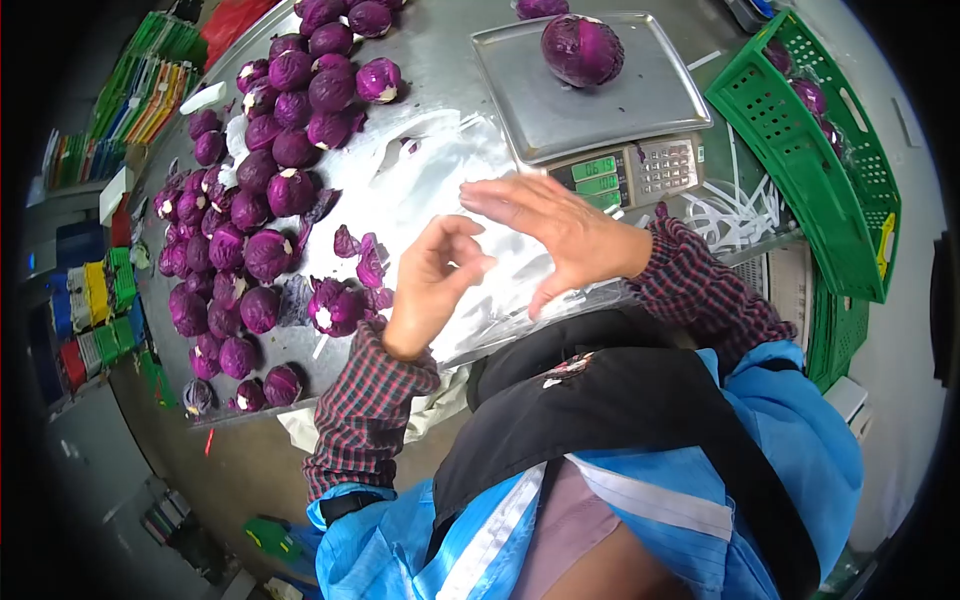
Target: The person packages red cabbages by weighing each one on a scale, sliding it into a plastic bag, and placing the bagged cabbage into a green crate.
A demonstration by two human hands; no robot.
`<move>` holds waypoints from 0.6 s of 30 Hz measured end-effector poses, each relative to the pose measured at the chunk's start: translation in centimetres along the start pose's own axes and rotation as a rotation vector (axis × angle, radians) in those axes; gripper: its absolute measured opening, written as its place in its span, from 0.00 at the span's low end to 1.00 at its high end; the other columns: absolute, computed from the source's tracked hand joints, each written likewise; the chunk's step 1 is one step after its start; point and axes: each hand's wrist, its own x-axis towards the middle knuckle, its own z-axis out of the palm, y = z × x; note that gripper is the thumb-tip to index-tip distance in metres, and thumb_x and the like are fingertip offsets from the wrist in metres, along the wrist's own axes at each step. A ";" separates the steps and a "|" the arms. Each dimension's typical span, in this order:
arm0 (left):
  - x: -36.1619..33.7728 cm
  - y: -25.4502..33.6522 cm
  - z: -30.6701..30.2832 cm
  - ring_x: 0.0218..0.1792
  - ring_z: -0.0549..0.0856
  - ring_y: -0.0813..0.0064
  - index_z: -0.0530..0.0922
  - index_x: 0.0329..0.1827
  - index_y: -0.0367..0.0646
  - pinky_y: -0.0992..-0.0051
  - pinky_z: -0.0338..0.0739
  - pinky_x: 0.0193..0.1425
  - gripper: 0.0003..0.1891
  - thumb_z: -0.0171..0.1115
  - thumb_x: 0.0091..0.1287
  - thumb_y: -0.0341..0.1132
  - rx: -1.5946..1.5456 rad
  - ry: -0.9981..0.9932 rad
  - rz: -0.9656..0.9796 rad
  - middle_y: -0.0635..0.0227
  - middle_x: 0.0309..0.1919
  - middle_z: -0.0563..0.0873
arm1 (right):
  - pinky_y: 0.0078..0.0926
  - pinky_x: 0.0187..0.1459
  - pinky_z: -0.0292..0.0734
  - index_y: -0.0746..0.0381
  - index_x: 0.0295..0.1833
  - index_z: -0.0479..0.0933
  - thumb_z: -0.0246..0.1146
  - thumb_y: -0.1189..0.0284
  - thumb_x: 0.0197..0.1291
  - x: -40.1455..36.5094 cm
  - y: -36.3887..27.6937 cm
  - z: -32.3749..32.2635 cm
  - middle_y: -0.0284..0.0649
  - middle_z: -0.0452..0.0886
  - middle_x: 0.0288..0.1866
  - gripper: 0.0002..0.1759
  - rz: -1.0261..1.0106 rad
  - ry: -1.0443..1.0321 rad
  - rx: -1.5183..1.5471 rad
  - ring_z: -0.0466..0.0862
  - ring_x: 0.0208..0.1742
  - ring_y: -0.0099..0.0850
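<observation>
My left hand [430, 285] hovers over a stack of clear plastic bags [400, 215] on the metal table, its fingers curled and its thumb apart from them, with nothing visible in between. To its right, my right hand [570, 235] has its fingers stretched out and thumb spread, also over the bags and just in front of the digital scale [600, 165]. One red cabbage [582, 50] rests on the scale's metal tray [530, 125]. A trimmed red cabbage [335, 306] and loose purple leaves [370, 262] lie just left of my left hand.
Many red cabbages [255, 170] cover the left of the table [430, 60]. At right, a green crate [800, 170] holds bagged cabbages, beside a heap of white strips [735, 215]. Stacked coloured crates [145, 85] stand beyond the left edge.
</observation>
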 end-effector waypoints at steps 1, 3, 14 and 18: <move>0.0 0.0 0.1 0.32 0.78 0.86 0.75 0.49 0.39 0.83 0.74 0.32 0.12 0.64 0.64 0.24 0.002 0.014 -0.003 0.76 0.29 0.78 | 0.39 0.64 0.67 0.54 0.75 0.55 0.78 0.61 0.36 -0.7 0.5 0.2 0.46 0.66 0.69 0.58 0.065 -0.074 0.234 0.71 0.65 0.42; 0.7 -0.3 0.3 0.32 0.78 0.86 0.74 0.49 0.39 0.84 0.74 0.34 0.13 0.65 0.64 0.25 -0.007 0.013 -0.062 0.75 0.30 0.79 | 0.33 0.56 0.73 0.58 0.70 0.65 0.75 0.64 0.46 -1.0 0.9 0.1 0.47 0.79 0.54 0.44 0.305 -0.216 0.607 0.80 0.54 0.37; -0.4 -0.8 -8.2 0.52 0.83 0.68 0.61 0.72 0.45 0.68 0.76 0.61 0.51 0.78 0.40 0.27 -0.102 -0.104 -0.159 0.57 0.58 0.80 | 0.12 0.33 0.66 0.65 0.44 0.80 0.64 0.67 0.64 9.3 6.1 -3.9 0.25 0.76 0.30 0.11 0.297 0.245 0.780 0.70 0.29 0.13; -2.6 -7.6 -7.2 0.55 0.83 0.68 0.78 0.53 0.42 0.68 0.76 0.61 0.21 0.69 0.54 0.21 -0.234 0.024 -0.223 0.61 0.52 0.84 | 0.11 0.35 0.67 0.64 0.46 0.81 0.65 0.66 0.64 10.8 8.9 -2.6 0.25 0.78 0.32 0.13 0.404 0.343 0.866 0.71 0.32 0.12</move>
